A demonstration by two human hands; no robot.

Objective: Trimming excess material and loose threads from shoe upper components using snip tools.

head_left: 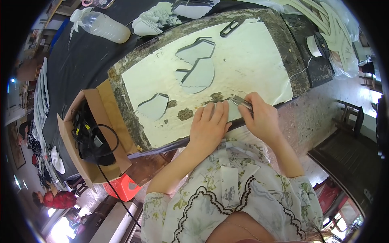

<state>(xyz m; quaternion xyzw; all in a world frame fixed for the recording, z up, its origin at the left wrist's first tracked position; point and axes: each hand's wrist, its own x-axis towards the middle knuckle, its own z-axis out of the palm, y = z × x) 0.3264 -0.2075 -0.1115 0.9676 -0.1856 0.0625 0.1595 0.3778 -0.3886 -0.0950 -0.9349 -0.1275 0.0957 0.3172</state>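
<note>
Knife (242, 103) sits in the closed grip of my right hand (261, 117), its tip on the pale sheet (243, 65) at the near tabletop edge. My left hand (208, 125) lies flat and open on that sheet, just beside the blade. Cut grey pieces (196, 71) lie farther up the sheet.

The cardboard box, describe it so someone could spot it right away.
Start at the big pale sheet on the worn cutting board. Left of the board's near corner sits the open cardboard box, the only container holding a tangle of black cables.
</note>
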